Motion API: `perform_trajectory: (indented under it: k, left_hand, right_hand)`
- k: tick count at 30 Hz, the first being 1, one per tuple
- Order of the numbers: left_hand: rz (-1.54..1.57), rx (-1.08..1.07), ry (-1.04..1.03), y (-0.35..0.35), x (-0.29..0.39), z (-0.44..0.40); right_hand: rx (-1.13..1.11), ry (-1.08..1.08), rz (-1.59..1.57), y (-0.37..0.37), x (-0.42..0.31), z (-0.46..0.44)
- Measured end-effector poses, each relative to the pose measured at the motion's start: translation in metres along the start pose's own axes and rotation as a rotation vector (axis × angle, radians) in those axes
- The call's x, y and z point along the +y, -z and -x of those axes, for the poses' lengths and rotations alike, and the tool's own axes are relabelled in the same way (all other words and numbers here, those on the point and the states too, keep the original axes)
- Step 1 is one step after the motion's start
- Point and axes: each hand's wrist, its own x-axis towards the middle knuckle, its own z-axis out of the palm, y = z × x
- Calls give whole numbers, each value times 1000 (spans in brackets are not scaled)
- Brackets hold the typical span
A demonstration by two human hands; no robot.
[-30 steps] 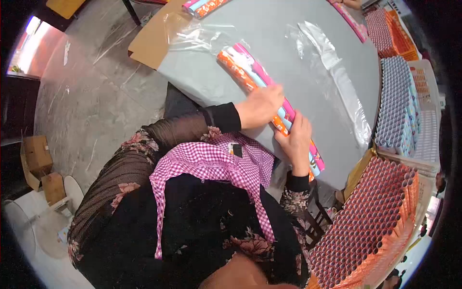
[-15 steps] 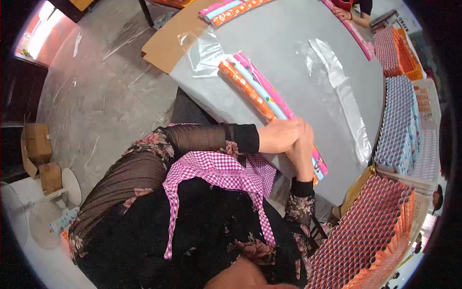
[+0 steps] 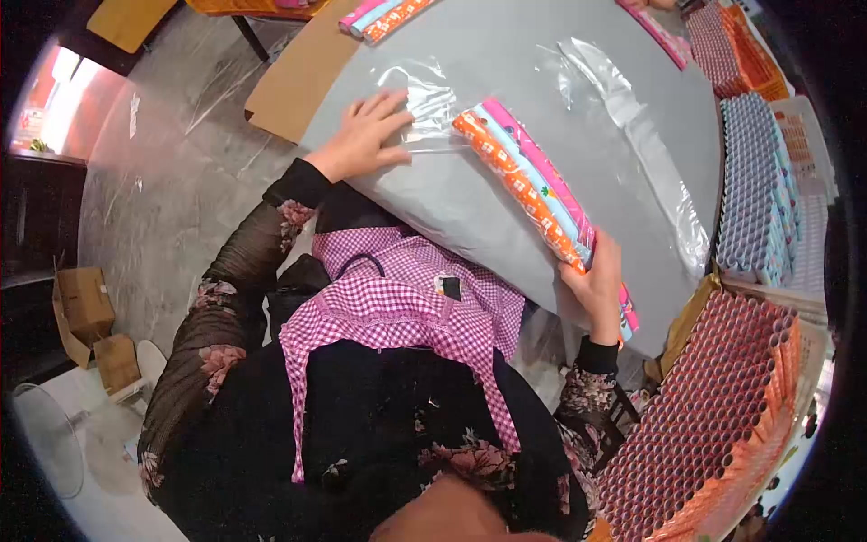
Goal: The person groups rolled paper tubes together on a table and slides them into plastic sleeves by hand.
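Observation:
Three slim patterned rolls that look like wrapping paper, an orange roll [image 3: 515, 176], a light blue roll [image 3: 533, 176] and a pink roll [image 3: 542, 163], lie side by side on the grey table [image 3: 470, 59]. My right hand [image 3: 598, 285] is wrapped around them near their lower right end, hiding part of that end. Fingers spread, my left hand [image 3: 366, 135] rests at the table's left edge, its fingertips over a clear plastic sleeve [image 3: 429, 99]. Beyond the rolls is a long clear plastic strip [image 3: 632, 131].
More rolls [image 3: 384, 16] lie at the far left of the table, beside brown cardboard [image 3: 302, 81]. At the right stand crates packed with red-ended rolls [image 3: 695, 388] and blue rolls [image 3: 759, 190]. Another person's hand [image 3: 664, 4] shows at the top right edge.
My hands were together over the rolls' lower end. My left hand has moved away to the plastic sleeve, fingers spread; my right hand remains on the rolls. The view has shifted a little.

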Motion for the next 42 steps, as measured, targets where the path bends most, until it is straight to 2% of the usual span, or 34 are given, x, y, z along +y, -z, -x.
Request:
perform_trajectory:
  k: [5,7,8,9,11,12,13,15,16,19,25,27,28,29,30,31,33,35,38,40,41,42]
  left_hand:
    - [42,-13,21,12,-18,-15]
    - [507,100,77,27,-24,-18]
    - [847,120,202,18,-39,-17]
    - [845,117,202,31,-40,-18]
    - [652,69,353,69,-40,-25]
    - [551,185,172,72,-51,-27]
    - [550,185,169,79,-54,-31]
    - [-148,422,-227,100,-56,-39]
    - [-304,466,-260,111,-51,-43]
    - [-449,537,-285,128,-64,-51]
    - [-469,567,-243,132,-69,-53]
    - [-617,486,-254,116,-88,-43]
    - [-617,354,-210,111,-96,-33]
    - [-613,345,-215,102,-102,-27]
    - [-683,238,-127,94,-101,-21]
    - [-750,129,-42,91,-94,-18]
    - [-738,142,-40,82,-65,-16]
    - [-611,268,-36,78,-24,-25]
    - [-160,273,-110,43,66,-40]
    - [128,195,-99,15,100,-40]
    - [137,234,-191,4,121,-44]
    - [186,214,-182,-5,142,-44]
  right_hand:
    - [1,-18,-26,8,2,2]
    - [32,18,16,9,7,5]
    - [31,16,13,10,8,7]
    - [43,32,-6,13,8,7]
    - [58,48,-24,17,8,9]
    - [56,45,-19,18,7,10]
    - [55,42,-15,20,8,12]
    - [50,34,-38,23,9,15]
    - [41,27,-61,24,9,15]
    - [39,53,-42,23,12,17]
    - [2,92,-24,20,2,9]
    - [-32,63,-41,13,8,8]
    - [-44,54,-30,11,7,7]
    - [-58,41,-20,10,6,5]
    - [-52,83,-30,8,6,0]
    - [-58,67,-35,6,5,-4]
    - [-83,81,-19,4,5,-8]
    - [-41,71,-47,2,0,-12]
    - [-7,142,-23,-6,12,-17]
    - [2,222,10,-28,-10,-33]
    - [2,220,12,-32,-17,-37]
    - [15,242,2,-35,-26,-42]
